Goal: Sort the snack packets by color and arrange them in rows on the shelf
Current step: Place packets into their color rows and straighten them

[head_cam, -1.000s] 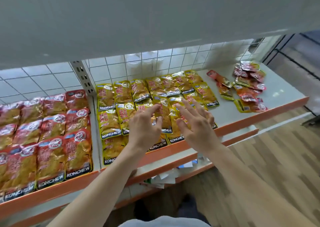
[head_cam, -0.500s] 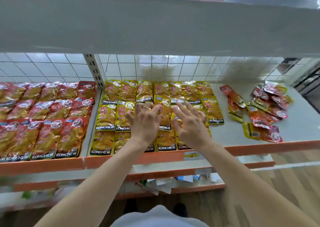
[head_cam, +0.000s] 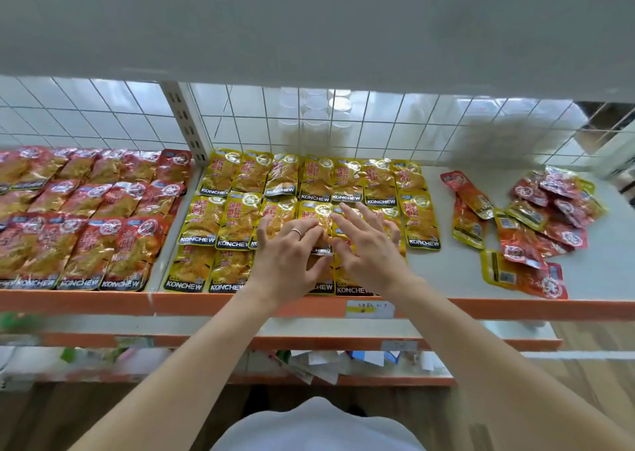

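Yellow snack packets (head_cam: 237, 222) lie in rows across the middle of the white shelf (head_cam: 446, 268). Red snack packets (head_cam: 89, 230) fill rows on the left section. A loose heap of mixed red and yellow packets (head_cam: 536, 230) lies at the right. My left hand (head_cam: 292, 254) and my right hand (head_cam: 369, 247) rest side by side on the yellow packets in the middle row, fingers spread and fairly straight, pressing down on them. The packets under my palms are partly hidden.
An upper white shelf (head_cam: 309, 27) overhangs the work area. A wire grid back panel (head_cam: 395, 127) and a slotted upright post (head_cam: 184, 120) stand behind. The shelf has an orange front edge (head_cam: 103, 302). Lower shelves hold papers (head_cam: 326, 364). Bare shelf surface lies between the yellow rows and the heap.
The camera has swung left and levelled, so the shelf appears straight on. Both hands stay on the yellow packets, drawn a little closer together.
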`<state>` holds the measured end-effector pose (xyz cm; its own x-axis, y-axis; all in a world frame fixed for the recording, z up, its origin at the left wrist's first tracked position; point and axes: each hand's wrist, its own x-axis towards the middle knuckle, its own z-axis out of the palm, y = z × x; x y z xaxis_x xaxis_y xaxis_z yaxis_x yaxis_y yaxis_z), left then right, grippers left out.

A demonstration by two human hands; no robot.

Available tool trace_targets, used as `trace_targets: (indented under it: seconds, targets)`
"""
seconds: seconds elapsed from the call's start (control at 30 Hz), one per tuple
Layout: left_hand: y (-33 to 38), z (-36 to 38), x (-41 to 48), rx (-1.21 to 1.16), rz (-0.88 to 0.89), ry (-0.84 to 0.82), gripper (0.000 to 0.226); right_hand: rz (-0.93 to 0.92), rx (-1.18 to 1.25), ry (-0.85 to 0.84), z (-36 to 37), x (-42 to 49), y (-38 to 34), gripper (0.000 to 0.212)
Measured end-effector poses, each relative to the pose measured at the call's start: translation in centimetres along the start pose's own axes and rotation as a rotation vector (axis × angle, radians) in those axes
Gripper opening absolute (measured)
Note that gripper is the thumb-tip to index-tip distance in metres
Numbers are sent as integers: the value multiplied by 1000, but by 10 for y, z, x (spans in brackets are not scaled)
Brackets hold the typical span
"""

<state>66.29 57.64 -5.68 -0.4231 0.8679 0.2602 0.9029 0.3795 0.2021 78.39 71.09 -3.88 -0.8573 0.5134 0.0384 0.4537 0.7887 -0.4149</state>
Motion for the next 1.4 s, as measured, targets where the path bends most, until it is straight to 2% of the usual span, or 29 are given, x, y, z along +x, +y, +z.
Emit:
trace_targets:
  seconds: [0.43,0.53,0.7,0.93,1.2,1.4]
  targets:
    - [0,-11,-1,70,-4,21,34,-17,37,-8,-4,8,0,48]
    - [0,-10,0,97,-22,4,39,-20,24,-13,-6,10,0,51]
    - [-5,-10,-11,168,50,-53,71,-31,-30,-13,-4,11,0,53]
    - [-21,-16,-9,152,119,-147,73,-25,-51,-70,1,9,-5,56]
    - [-20,-1,-8,195,150,-10,77,-4,-61,-125,2,12,-9,52]
    - [-22,3,-8,189,148,9,76,-4,-52,-141,3,15,-10,51]
